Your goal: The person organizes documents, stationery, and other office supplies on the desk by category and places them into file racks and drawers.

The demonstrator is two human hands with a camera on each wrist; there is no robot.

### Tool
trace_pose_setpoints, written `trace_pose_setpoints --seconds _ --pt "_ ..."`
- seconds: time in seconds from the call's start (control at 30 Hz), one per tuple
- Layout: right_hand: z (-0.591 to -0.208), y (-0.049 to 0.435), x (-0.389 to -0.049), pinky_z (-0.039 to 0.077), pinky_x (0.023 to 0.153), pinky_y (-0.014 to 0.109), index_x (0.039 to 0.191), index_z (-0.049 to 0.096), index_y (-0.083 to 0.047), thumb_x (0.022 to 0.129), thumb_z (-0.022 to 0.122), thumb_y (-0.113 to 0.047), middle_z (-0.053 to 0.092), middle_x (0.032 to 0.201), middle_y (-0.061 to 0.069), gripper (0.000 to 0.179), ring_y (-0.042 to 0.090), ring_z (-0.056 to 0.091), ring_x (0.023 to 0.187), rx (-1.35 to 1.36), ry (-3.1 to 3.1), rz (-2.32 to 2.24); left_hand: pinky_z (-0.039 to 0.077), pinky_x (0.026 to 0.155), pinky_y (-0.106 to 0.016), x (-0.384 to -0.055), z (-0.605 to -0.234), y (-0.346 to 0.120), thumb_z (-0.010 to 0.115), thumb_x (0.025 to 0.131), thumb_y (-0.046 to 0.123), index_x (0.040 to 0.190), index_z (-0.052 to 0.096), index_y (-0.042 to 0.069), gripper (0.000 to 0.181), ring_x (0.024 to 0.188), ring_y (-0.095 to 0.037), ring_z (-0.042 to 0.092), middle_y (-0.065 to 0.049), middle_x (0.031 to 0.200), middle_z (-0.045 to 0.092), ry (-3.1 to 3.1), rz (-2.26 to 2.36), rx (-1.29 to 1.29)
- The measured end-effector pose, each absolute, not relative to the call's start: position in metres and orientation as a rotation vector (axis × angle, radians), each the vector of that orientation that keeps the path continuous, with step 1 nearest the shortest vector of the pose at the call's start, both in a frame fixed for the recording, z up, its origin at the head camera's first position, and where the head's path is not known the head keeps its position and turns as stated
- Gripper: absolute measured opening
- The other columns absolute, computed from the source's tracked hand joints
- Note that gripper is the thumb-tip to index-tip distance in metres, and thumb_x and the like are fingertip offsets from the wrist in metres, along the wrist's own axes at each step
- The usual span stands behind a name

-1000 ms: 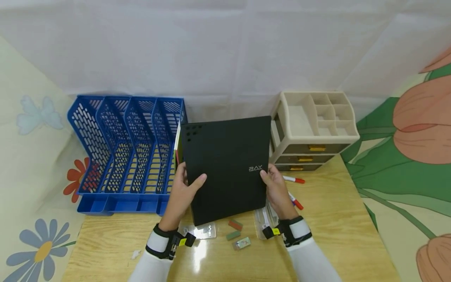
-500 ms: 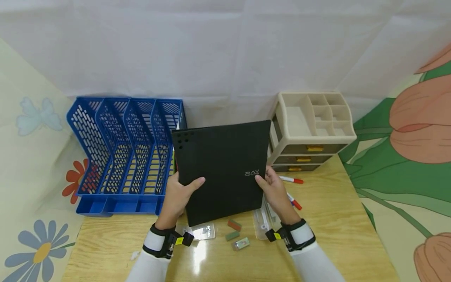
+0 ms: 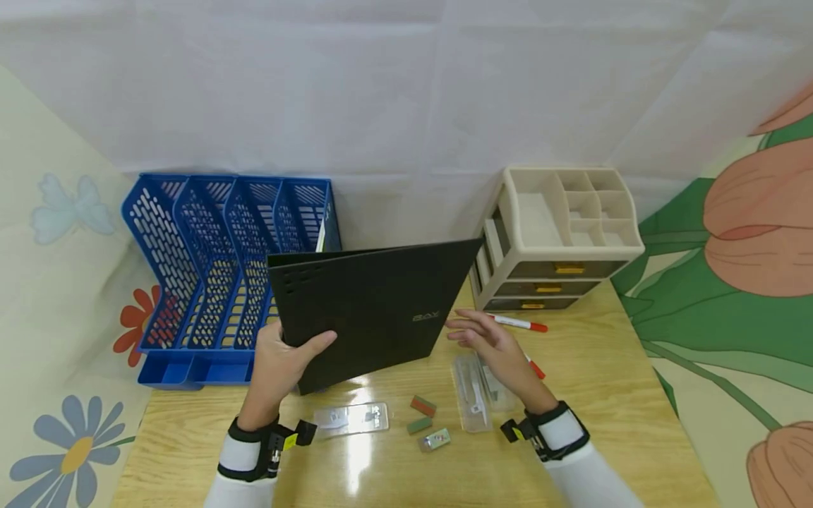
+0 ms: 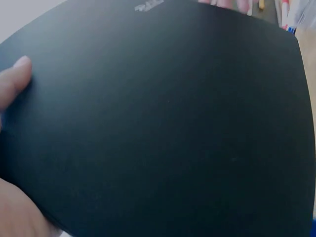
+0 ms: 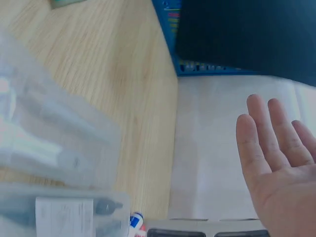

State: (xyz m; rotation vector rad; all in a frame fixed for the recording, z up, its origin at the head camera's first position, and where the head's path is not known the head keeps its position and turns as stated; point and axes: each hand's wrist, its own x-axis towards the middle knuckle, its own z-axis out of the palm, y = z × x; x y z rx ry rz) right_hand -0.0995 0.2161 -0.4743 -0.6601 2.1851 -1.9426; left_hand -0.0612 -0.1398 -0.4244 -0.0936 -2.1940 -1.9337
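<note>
A black folder with a silver logo is held up in front of the blue file rack, its top edges slightly parted. My left hand grips its left edge, thumb across the front cover; the other fingers are hidden behind. In the left wrist view the dark cover fills most of the picture. My right hand is off the folder, just beyond its right edge, holding nothing. Its fingers are extended in the right wrist view. Below that hand lie clear plastic cases.
At the back right stands a cream drawer organizer. Red-capped markers lie before it. Two small blocks and an eraser lie front centre, beside another clear case. A thin book stands against the rack's right side.
The folder has moved left and lower toward the rack and tilted, its top edges parting. My right hand has let go of it; my left hand has moved left, still gripping it.
</note>
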Motion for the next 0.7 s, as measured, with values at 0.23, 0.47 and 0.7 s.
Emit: trace_pose_setpoints --seconds 0.23,0.47,0.7 --pt "-0.474 0.233 -0.097 0.049 0.1 0.046 0.146 0.04 -0.001 0.101 0.047 -0.004 0.049 0.143 0.023 0.045 0.037 0.052 0.124 -0.687 2.49 -1.571 0.056 0.074 -0.019 -0.051 -0.414 -0.171 0.082 0.072 0.001 0.105 0.069 -0.004 0.036 0.091 -0.01 0.067 0.013 0.096 0.073 -2.163 -1.91 0.074" --pt "-0.47 0.247 -0.098 0.05 0.093 0.057 0.146 0.041 -0.008 0.099 0.052 -0.007 0.048 0.145 0.019 0.049 0.035 0.05 0.127 -0.718 2.617 -1.376 0.054 0.075 -0.017 -0.037 -0.409 -0.193 0.08 0.071 -0.006 0.11 0.068 -0.004 0.041 0.093 -0.011 0.066 0.01 0.1 0.074 -2.085 -1.89 0.222" --pt "-0.469 0.257 -0.1 0.046 0.097 0.061 0.143 0.046 -0.004 0.096 0.057 -0.007 0.052 0.143 0.019 0.048 0.034 0.05 0.126 -0.764 2.732 -1.276 0.055 0.077 -0.016 -0.019 -0.407 -0.214 0.075 0.073 -0.014 0.118 0.062 -0.007 0.047 0.095 -0.014 0.067 0.001 0.105 0.073 -1.916 -1.957 0.335"
